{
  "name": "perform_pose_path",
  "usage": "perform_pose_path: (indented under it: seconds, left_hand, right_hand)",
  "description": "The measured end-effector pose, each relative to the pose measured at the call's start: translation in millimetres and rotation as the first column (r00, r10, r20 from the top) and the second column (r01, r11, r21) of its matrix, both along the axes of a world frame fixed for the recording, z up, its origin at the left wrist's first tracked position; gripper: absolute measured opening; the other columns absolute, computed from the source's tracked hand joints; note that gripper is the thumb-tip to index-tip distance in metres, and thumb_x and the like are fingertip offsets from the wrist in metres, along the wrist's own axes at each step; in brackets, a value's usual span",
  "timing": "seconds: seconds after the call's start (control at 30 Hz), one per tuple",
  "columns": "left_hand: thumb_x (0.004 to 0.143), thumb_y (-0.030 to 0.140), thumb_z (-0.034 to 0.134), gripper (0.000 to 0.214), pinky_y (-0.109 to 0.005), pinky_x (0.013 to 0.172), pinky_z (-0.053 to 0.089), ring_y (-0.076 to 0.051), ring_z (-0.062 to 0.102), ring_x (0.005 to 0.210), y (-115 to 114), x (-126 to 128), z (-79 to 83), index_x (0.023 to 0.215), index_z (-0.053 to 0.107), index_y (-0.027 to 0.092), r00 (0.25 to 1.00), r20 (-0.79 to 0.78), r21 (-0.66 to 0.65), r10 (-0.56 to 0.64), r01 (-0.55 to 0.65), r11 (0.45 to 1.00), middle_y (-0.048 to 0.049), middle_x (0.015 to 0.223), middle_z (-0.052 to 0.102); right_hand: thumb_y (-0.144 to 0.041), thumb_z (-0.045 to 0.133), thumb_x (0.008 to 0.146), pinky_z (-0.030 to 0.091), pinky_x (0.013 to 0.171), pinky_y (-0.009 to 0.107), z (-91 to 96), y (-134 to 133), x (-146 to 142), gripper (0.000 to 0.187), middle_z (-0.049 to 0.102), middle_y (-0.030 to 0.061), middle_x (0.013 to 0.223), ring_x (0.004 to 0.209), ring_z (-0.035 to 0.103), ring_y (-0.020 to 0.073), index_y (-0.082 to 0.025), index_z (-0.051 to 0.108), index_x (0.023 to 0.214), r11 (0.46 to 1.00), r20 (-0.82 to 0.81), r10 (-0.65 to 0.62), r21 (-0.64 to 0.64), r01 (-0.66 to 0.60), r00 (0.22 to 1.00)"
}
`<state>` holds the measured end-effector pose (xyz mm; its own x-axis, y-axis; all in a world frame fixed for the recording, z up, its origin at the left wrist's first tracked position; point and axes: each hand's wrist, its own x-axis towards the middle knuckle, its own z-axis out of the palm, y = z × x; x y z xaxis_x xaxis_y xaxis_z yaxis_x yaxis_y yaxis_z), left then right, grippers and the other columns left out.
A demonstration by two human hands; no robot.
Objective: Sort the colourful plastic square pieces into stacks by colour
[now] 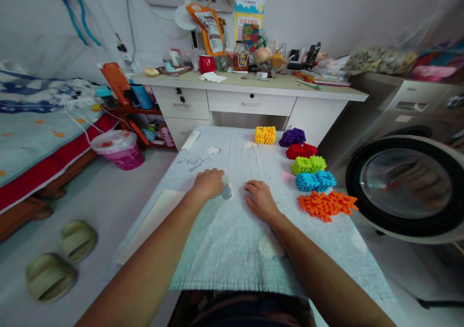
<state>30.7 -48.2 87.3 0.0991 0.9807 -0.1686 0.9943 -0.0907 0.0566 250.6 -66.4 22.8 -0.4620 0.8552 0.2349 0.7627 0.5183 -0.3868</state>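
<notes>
My left hand (pixel 208 183) and my right hand (pixel 259 199) rest palm down, side by side, on a pale blue towel (pixel 224 235) that covers a small table. The fingers of both are curled under and I see nothing in them. To the right of my right hand lies a row of toy-piece piles: yellow (pixel 265 135), purple (pixel 292 136), red (pixel 301 150), green (pixel 308 164), blue (pixel 315 180) and orange (pixel 326 204). The orange pile lies nearest my right hand, a short gap away.
A cluttered white desk (pixel 250 92) with drawers stands behind the table. A washing machine (pixel 404 182) with its round door is at the right. A bed (pixel 32 138), a pink bin (pixel 118 149) and green slippers (pixel 60 262) are at the left.
</notes>
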Motion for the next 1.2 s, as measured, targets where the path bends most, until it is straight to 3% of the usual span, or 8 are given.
perform_pose_path:
  seconds: [0.17,0.33,0.43,0.57,0.77,0.87,0.97,1.2]
  left_hand:
    - [0.095,0.023,0.033,0.048,-0.045,0.108,0.037,-0.027,0.051,0.130,-65,-64,9.1,0.137,0.056,0.023,0.993,-0.001,0.162,0.120,-0.118,0.980,-0.0079,0.145,0.056]
    - [0.094,0.028,0.035,0.048,-0.043,0.103,0.043,-0.030,0.054,0.125,-116,-114,-10.2,0.133,0.061,0.021,0.936,-0.028,0.238,0.350,-0.334,0.912,-0.0097,0.140,0.059]
    - [0.092,0.040,0.042,0.050,-0.044,0.105,0.043,-0.032,0.053,0.126,-131,-117,-25.9,0.132,0.061,0.018,0.940,-0.004,0.235,0.340,-0.330,0.914,-0.0126,0.140,0.057]
    - [0.087,0.048,0.049,0.057,-0.046,0.108,0.041,-0.033,0.052,0.128,-137,-111,-40.7,0.134,0.058,0.017,0.938,0.008,0.198,0.345,-0.340,0.919,-0.0147,0.143,0.054]
    - [0.097,0.046,0.028,0.052,-0.044,0.110,0.039,-0.028,0.053,0.128,-138,-120,-48.7,0.126,0.061,0.018,0.939,0.162,0.227,0.304,-0.335,0.914,-0.0137,0.134,0.060]
    - [0.097,0.042,0.026,0.051,-0.042,0.111,0.039,-0.026,0.055,0.126,-139,-122,-49.9,0.124,0.062,0.018,0.934,0.183,0.241,0.308,-0.346,0.907,-0.0124,0.133,0.061]
    - [0.089,0.050,0.045,0.055,-0.044,0.109,0.040,-0.031,0.052,0.127,-140,-116,-47.9,0.132,0.058,0.018,0.926,0.112,0.231,0.359,-0.376,0.897,-0.0131,0.139,0.056]
    - [0.085,0.050,0.049,0.066,-0.043,0.106,0.042,-0.033,0.053,0.127,-134,-110,-33.7,0.140,0.051,0.013,0.924,0.043,0.150,0.379,-0.381,0.912,-0.0168,0.139,0.056]
  right_hand:
    - [-0.020,0.058,0.092,0.039,0.101,0.042,-0.9,1,2,0.028,0.062,0.0131,0.128,0.118,0.052,0.0262,-0.016,0.067,0.118,1.000,-0.012,0.016,-0.005,-0.016,1.000]
    - [-0.018,0.056,0.090,0.039,0.101,0.044,3.8,-1,-6,0.029,0.063,0.0133,0.127,0.117,0.052,0.0272,-0.017,0.068,0.116,0.999,-0.025,-0.006,-0.039,0.005,1.000]
    - [-0.011,0.056,0.085,0.037,0.104,0.045,12.1,-7,-29,0.036,0.063,0.0118,0.132,0.121,0.051,0.0265,-0.017,0.067,0.119,0.981,-0.058,0.160,-0.097,-0.166,0.985]
    - [-0.005,0.051,0.080,0.034,0.108,0.045,26.5,-19,-86,0.057,0.055,0.0092,0.147,0.132,0.045,0.0249,-0.019,0.058,0.135,0.870,-0.091,0.475,-0.098,-0.483,0.875]
    - [-0.007,0.046,0.085,0.027,0.112,0.049,28.8,-31,-150,0.059,0.050,0.0105,0.150,0.141,0.035,0.0271,-0.016,0.050,0.143,0.837,-0.024,0.541,-0.083,-0.541,0.840]
    - [-0.011,0.049,0.087,0.026,0.110,0.049,21.1,-32,-152,0.045,0.063,0.0117,0.129,0.126,0.047,0.0261,-0.017,0.062,0.130,0.849,0.026,0.526,-0.082,-0.522,0.850]
    - [-0.015,0.054,0.086,0.030,0.104,0.046,14.3,-30,-145,0.033,0.065,0.0098,0.115,0.112,0.053,0.0240,-0.019,0.069,0.115,0.842,0.038,0.538,-0.069,-0.535,0.842]
    - [-0.016,0.057,0.086,0.030,0.104,0.042,5.7,-29,-134,0.038,0.063,0.0094,0.124,0.116,0.053,0.0236,-0.020,0.066,0.123,0.800,0.003,0.599,-0.027,-0.599,0.801]
